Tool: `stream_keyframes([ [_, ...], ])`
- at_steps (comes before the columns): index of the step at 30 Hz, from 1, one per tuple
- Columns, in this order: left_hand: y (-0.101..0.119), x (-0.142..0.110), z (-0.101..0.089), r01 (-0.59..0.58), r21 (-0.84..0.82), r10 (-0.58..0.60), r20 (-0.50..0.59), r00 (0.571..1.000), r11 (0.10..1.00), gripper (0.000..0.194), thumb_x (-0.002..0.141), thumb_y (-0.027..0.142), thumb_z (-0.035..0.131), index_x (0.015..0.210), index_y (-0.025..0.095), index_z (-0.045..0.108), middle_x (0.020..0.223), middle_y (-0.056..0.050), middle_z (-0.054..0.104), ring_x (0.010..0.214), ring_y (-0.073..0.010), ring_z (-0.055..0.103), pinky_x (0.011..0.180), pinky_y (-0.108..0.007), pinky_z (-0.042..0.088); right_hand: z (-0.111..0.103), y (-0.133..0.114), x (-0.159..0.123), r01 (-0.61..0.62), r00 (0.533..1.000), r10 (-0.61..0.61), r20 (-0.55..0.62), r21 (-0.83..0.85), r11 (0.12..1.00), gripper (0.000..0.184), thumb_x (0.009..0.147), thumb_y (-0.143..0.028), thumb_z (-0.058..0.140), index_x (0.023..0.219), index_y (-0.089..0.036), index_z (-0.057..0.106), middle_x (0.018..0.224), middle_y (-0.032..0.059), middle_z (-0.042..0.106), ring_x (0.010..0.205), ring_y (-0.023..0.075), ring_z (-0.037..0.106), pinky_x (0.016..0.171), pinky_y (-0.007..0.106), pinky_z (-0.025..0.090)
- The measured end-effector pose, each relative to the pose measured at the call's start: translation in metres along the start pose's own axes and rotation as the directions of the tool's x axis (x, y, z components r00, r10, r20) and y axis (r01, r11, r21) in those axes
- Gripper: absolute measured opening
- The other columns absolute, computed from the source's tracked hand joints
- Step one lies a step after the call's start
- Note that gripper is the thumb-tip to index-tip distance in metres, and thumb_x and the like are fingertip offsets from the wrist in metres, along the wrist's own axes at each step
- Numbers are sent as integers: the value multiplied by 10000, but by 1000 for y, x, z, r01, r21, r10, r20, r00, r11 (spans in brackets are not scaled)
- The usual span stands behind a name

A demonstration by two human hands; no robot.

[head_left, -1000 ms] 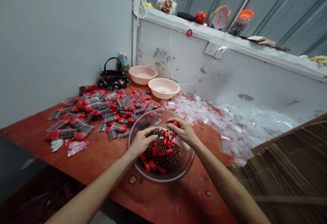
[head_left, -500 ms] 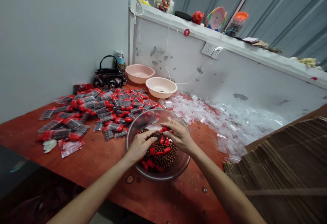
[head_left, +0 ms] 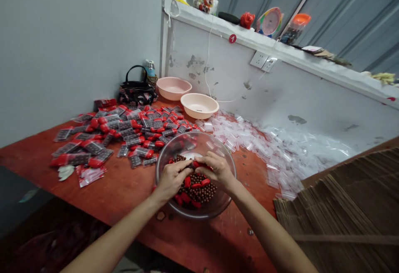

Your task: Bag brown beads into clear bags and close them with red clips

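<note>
A clear round bowl [head_left: 195,216] on the red table holds brown balls [head_left: 204,194] and several red caps [head_left: 187,198]. Over it, my left hand [head_left: 171,181] pinches one end of a small dark-filled container, mostly hidden by the fingers. My right hand [head_left: 220,171] is closed on a red cap [head_left: 199,164] at the container's other end. The two hands nearly meet at the fingertips. How firmly the cap sits on the container cannot be seen.
Left of the bowl lies a pile of red-capped, ball-filled containers [head_left: 127,129]. Clear empty containers [head_left: 249,136] spread to the right. Two basins, pink [head_left: 173,88] and cream [head_left: 199,106], stand behind, near a black handbag [head_left: 137,92]. Stacked brown cardboard [head_left: 343,206] fills the right edge.
My right hand has closed further over the red cap, and the hands remain together above the bowl. The whole view has shifted slightly, with the scene sitting a little further right.
</note>
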State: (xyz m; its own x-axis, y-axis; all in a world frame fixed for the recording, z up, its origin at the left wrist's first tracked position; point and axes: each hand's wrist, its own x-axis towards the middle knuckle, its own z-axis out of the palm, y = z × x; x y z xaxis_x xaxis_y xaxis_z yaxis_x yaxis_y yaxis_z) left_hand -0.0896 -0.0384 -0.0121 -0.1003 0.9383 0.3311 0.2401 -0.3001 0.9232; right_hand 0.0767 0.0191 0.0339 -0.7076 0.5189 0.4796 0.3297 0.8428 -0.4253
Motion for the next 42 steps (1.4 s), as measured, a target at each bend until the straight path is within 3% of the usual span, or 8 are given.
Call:
stream_keyframes([
  [7,3,-7,0,-21,23,24,-131,991,1000,259,719,201,565,949,244,676,941,-36,690,846,-215,627,785,-279,444,11,-2,6,68,997,-69,-26,-37,997,253,820,-286,513,1043,-190,584,769,41,564,697,130,536,635,245,457],
  [13,4,-2,-2,59,-82,-64,-58,996,995,222,709,229,576,900,230,690,880,-23,701,833,-218,622,776,-286,445,22,-1,-6,8,995,-17,-101,-94,996,325,847,-223,459,1168,-238,503,968,62,602,874,152,567,755,278,473],
  [16,2,2,1,138,-251,-148,-19,989,958,251,713,236,576,943,204,672,943,-32,684,877,-213,605,798,-293,440,27,-11,-10,30,996,-42,-72,-159,987,418,841,-215,452,1255,-209,399,1105,95,559,1022,182,513,861,335,443],
  [20,3,4,7,290,-566,-288,95,953,772,328,710,260,598,1018,149,627,927,-68,680,819,-196,615,770,-305,455,36,-23,-8,-13,997,-11,-72,-333,943,742,727,-351,568,1336,-90,233,1217,187,444,1141,297,389,930,488,363],
  [31,7,4,18,238,-629,-268,49,962,740,359,670,253,652,1017,169,623,1034,-55,648,957,-201,573,877,-305,414,39,-11,-2,35,989,-92,-113,-424,905,568,752,-166,456,1303,-144,320,1131,142,515,1049,257,467,892,445,397],
  [34,8,1,17,268,-679,-302,72,951,683,375,657,248,670,1017,162,613,1019,-60,650,910,-200,591,817,-303,451,31,-17,-5,58,997,-70,-30,-291,955,650,749,-219,522,1335,-162,246,1262,135,424,1188,266,361,994,479,290],
  [37,12,-1,13,286,-747,-330,94,939,600,330,687,253,649,1001,158,613,973,-64,661,828,-177,614,747,-283,478,19,-18,-12,-62,996,67,-55,87,994,790,718,-320,599,1354,-173,154,1374,141,274,1260,265,269,998,454,307],
  [42,14,-3,10,308,-725,-321,126,939,616,316,695,250,638,996,157,622,931,-63,676,784,-172,628,741,-282,480,15,4,-30,-248,887,449,-109,707,662,312,795,-290,519,1095,-214,485,1050,77,588,933,191,587,788,345,483],
])
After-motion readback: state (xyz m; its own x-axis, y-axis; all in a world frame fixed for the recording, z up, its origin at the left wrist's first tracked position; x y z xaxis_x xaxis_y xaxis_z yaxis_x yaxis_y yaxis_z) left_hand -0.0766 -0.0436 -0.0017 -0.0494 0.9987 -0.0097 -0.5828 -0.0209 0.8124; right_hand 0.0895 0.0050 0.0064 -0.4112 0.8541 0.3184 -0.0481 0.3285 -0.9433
